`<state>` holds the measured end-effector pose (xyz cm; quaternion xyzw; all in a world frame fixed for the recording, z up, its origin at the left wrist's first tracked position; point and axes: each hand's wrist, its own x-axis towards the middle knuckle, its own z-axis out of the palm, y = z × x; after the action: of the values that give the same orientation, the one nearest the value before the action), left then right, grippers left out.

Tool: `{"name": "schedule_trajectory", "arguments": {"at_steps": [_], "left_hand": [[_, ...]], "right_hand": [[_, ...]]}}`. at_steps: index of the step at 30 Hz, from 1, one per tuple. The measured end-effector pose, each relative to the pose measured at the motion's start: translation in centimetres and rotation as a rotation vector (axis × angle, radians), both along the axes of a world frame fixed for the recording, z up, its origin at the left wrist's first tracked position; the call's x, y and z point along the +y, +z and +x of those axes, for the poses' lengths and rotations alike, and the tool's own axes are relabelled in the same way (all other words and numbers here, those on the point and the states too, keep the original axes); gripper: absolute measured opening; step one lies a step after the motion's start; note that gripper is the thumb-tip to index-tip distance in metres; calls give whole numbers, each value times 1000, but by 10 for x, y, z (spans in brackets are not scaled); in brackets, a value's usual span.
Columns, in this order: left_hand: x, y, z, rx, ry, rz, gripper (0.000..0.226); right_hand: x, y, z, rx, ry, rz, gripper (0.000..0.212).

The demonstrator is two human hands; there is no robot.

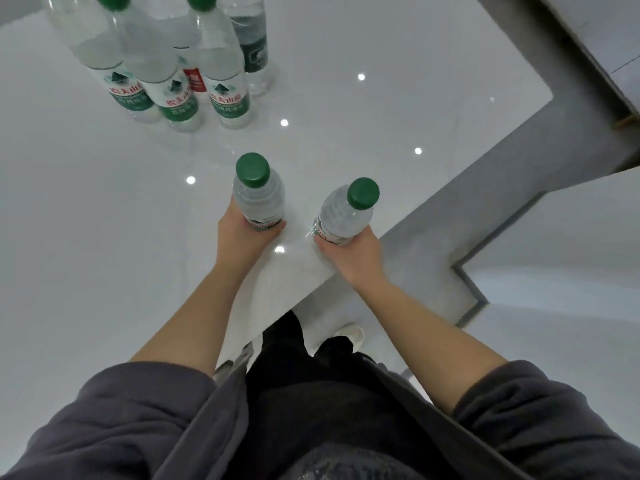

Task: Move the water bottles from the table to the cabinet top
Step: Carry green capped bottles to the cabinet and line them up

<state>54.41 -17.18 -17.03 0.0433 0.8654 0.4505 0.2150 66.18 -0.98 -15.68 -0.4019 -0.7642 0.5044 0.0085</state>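
**Two bottles held, one to each hand**

Left hand [242, 233] wrapped round the lower body of the left bottle [258, 199], fingers curled about the label. Right hand [349, 252] gripping the right bottle [346, 213] likewise, low on the barrel. Both held over the near right corner of the glossy white tabletop [104, 220], near each other but apart. Contact between bases and surface: impossible to tell. Well apart, at the far left, a cluster [173, 74] of several more bottles, standing.

Left bottle: long axis close to vertical, green cap up toward the camera. Right bottle: tilted, cap leaning right and far, base toward the near left.

For a clean carry:
- Keep both grips firm but not crushing, with thin walls likely to give under a squeeze.
- Bring the right bottle upright before setting down, for a flat landing on the base.
- Keep the pair from knocking together.
- Place well back from any edge.
- Release only after a square, settled landing, the gloss suggesting a slick surface.
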Motion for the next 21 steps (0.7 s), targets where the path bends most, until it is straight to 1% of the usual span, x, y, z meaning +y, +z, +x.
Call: {"name": "schedule_trajectory", "arguments": {"at_steps": [2, 3, 5, 7, 9, 13, 16, 19, 21], "left_hand": [[20, 0, 22, 6, -49, -16, 46], [31, 2, 32, 9, -74, -26, 44], [55, 5, 55, 6, -130, -44, 40], [81, 8, 85, 11, -207, -34, 37], [107, 9, 121, -5, -268, 17, 37], [169, 20, 189, -58, -439, 102, 46], [221, 39, 215, -77, -596, 153, 50], [275, 73, 223, -49, -717, 204, 52], [310, 104, 225, -22, -792, 270, 51]], "right_hand": [[14, -2, 32, 72, -48, -45, 44], [22, -5, 50, 116, -77, -76, 43], [38, -6, 90, 144, -138, -105, 41], [55, -9, 134, 122, -190, -96, 38], [71, -9, 178, 79, -247, -65, 38], [111, 1, 250, 62, -413, 13, 41], [145, 21, 280, 91, -544, 58, 43], [178, 55, 295, 174, -718, 98, 62], [199, 79, 299, 235, -812, 130, 62]]}}
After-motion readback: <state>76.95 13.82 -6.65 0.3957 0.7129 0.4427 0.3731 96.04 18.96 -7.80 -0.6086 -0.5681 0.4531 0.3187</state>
